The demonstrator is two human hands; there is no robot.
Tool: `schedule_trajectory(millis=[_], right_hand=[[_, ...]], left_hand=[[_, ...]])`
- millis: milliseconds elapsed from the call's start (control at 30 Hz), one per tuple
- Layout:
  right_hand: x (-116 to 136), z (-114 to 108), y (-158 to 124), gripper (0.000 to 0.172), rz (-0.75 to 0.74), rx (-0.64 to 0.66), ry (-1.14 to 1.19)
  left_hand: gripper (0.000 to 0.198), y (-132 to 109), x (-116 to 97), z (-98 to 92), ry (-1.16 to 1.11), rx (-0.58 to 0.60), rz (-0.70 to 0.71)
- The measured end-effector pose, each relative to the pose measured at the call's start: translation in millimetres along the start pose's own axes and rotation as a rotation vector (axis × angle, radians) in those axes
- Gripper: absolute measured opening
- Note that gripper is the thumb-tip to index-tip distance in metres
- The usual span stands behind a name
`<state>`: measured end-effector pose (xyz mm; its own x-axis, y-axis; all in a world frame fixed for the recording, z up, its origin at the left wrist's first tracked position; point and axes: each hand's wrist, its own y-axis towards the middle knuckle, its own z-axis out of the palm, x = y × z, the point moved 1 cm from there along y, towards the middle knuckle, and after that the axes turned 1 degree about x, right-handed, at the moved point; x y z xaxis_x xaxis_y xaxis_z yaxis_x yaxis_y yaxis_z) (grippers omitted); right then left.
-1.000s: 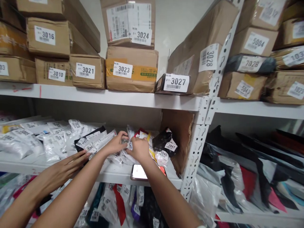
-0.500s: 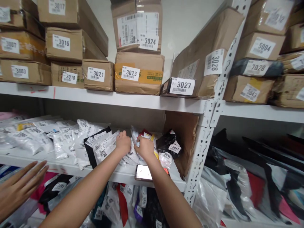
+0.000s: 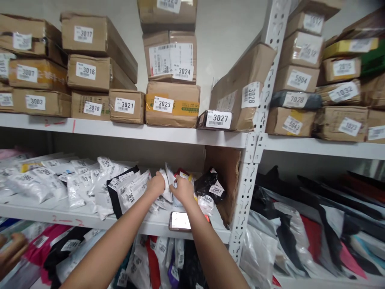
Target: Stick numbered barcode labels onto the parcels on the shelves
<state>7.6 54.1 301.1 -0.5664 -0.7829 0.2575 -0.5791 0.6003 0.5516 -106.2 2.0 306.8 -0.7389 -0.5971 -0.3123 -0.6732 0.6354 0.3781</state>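
Both my hands reach into the middle shelf [image 3: 75, 218], among upright labelled plastic parcels. My left hand [image 3: 156, 185] has its fingers curled round a white parcel [image 3: 166, 185] standing between the two hands. My right hand [image 3: 182, 190] is closed on the neighbouring parcels beside a red one [image 3: 181, 173]. Left of my hands stand a black parcel [image 3: 116, 196] and white bags, one labelled 3036 [image 3: 131, 196]. Right of them sit a black bag labelled 3047 [image 3: 207, 184] and a clear bag labelled 3046 [image 3: 207, 202].
A phone [image 3: 179, 220] with a lit screen lies at the shelf's front edge under my right wrist. Cardboard boxes numbered 3021 [image 3: 126, 106], 3023 [image 3: 172, 105] and 3027 [image 3: 215, 119] fill the shelf above. Another person's hand [image 3: 12, 253] shows at the lower left. A perforated upright post [image 3: 245, 192] divides the bays.
The other person's hand has drawn back from the parcels to the lower left corner. My hands stay among the parcels, shifted slightly deeper. The view has tilted up.
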Motion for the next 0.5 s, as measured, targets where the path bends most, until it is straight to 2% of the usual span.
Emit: schedule_trajectory(millis=[133, 233, 300, 400, 500], right_hand=[[3.9, -2.6, -2.6, 0.025, -0.054, 0.018, -0.019], [11.7, -2.0, -4.9, 0.025, -0.128, 0.051, -0.048], [17.5, -0.9, -5.8, 0.024, -0.180, 0.073, -0.072], [23.9, -0.3, -6.9, 0.022, -0.233, 0.087, -0.096], [26.3, -2.1, -9.6, 0.027, -0.253, 0.088, -0.096]], left_hand=[[0.027, -14.2, 16.9, -23.1, -0.233, -0.273, 0.028], [0.026, -39.8, 29.4, -41.1, -0.387, -0.452, 0.078], [0.028, -61.4, 36.7, -49.7, -0.607, -0.544, 0.150], [0.033, -91.9, 46.0, -56.9, -0.947, -0.567, 0.233], [0.035, -113.6, 52.2, -60.8, -1.053, -0.507, 0.216]])
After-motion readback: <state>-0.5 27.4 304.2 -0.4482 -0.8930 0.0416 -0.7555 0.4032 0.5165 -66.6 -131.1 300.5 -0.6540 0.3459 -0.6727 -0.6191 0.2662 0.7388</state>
